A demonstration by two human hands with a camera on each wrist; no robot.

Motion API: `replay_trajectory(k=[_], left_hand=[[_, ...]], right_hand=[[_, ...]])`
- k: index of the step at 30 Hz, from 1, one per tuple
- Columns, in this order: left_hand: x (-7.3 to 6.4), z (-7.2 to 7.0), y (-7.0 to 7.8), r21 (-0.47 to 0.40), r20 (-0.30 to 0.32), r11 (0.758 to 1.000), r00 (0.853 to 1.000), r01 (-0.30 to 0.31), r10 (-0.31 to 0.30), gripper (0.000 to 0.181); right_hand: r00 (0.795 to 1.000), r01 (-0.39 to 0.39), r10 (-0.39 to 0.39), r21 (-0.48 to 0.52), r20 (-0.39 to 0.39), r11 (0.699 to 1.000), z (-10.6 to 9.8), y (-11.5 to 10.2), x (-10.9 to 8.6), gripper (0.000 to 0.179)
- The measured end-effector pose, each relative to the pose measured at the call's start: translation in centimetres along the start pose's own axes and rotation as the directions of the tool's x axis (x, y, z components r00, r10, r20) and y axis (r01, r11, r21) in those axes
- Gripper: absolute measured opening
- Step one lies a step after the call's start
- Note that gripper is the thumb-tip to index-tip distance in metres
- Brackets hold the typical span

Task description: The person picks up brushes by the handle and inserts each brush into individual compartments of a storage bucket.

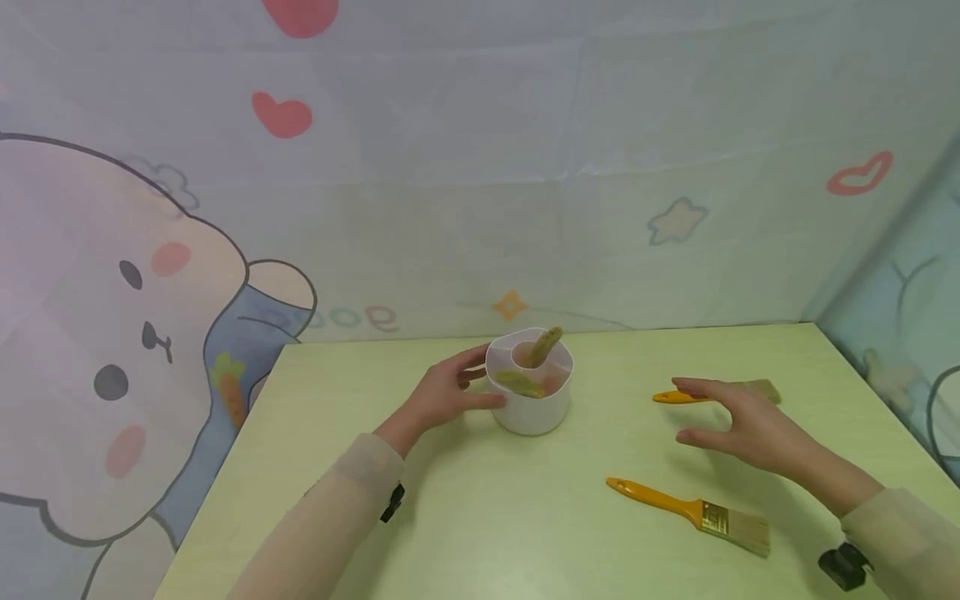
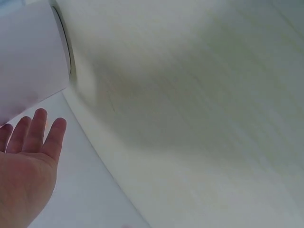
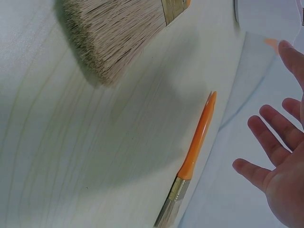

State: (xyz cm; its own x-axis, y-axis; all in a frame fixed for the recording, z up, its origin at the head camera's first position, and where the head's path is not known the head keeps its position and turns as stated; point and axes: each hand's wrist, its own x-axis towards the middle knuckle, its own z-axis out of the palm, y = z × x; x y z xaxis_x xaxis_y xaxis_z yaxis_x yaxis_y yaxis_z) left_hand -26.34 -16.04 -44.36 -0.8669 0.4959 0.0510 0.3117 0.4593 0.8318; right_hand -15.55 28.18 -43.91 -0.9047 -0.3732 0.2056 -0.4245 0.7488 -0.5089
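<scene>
A round white container with an inner round compartment stands on the table. Two olive-tan elongated pieces show in it: one leans up from the inner compartment, another lies in the outer part. Their kind is unclear. Beside the container's left side is my left hand, its fingers extended and its thumb at the front wall; whether it touches is hard to tell. My right hand, fingers spread and holding nothing, hovers near a far paintbrush with an orange handle. Nearer lies a wider paintbrush, bristles to the right.
The pale yellow-green table ends at a back edge against a printed cloth with hearts and a cartoon animal. At the right, another cloth panel hangs along the table's side.
</scene>
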Motion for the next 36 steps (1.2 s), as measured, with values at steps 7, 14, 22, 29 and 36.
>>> replay_trajectory(k=[7,14,22,29,36], left_hand=[[0.2,-0.5,0.1,-0.012,0.038,1.0,0.999,0.005,-0.004,0.085],[0.4,-1.0,0.4,-0.007,0.064,1.0,0.998,-0.001,0.001,0.082],[0.6,-1.4,0.4,-0.066,0.078,0.998,0.997,0.009,-0.004,0.082],[0.7,-1.4,0.3,-0.108,0.077,0.994,0.997,0.015,-0.007,0.083],[0.8,-1.4,0.3,-0.113,0.071,0.994,0.997,0.011,-0.002,0.082]], right_hand=[[1.0,-0.015,0.015,-0.01,0.019,1.0,0.0,0.2,-0.6,0.077],[0.997,-0.039,0.039,-0.003,0.059,0.999,-0.1,0.3,-1.4,0.08],[0.986,-0.108,0.11,-0.023,0.123,0.994,0.1,0.6,-2.5,0.086],[0.984,-0.095,0.103,-0.061,0.142,0.994,0.4,0.6,-3.6,0.09],[0.978,-0.091,0.113,-0.13,0.177,0.987,1.6,0.1,-4.3,0.095]])
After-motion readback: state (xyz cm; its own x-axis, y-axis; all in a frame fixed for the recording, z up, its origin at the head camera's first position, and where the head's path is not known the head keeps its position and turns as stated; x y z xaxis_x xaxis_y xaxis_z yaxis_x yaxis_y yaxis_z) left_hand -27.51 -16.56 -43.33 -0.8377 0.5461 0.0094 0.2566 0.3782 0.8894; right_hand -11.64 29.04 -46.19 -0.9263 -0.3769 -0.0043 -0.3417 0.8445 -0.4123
